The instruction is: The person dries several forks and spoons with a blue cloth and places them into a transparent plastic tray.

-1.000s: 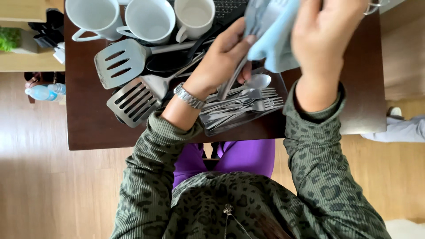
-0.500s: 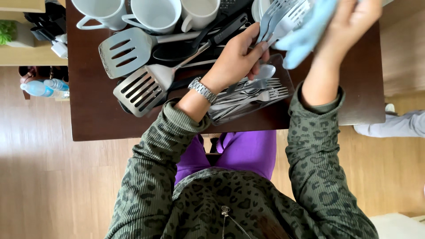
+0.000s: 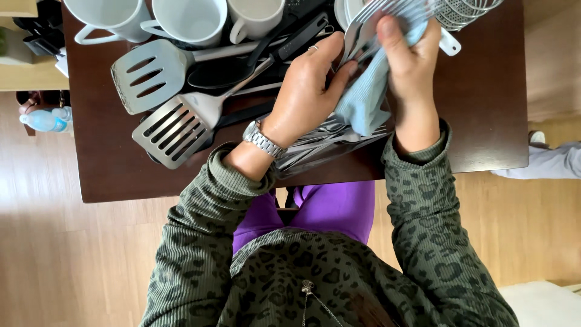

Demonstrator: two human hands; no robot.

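Over the dark desk (image 3: 484, 121), the left hand (image 3: 305, 91) grips the cutlery (image 3: 363, 30); the right hand (image 3: 411, 66) clamps a blue cloth (image 3: 363, 103) around it, slotted spatulas (image 3: 175, 124) lying left.

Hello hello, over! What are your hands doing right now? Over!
Left hand grips a metal utensil. Right hand presses a light blue cloth on it. Cutlery pile beneath; spatulas and white mugs alongside on the dark table.

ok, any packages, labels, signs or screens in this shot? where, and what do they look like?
Plastic bottle: far left edge, beside the dark table, lying on its side; clear with a blue tint and a pale cap. Any label on it is too small to tell.
No signs or screens in view.
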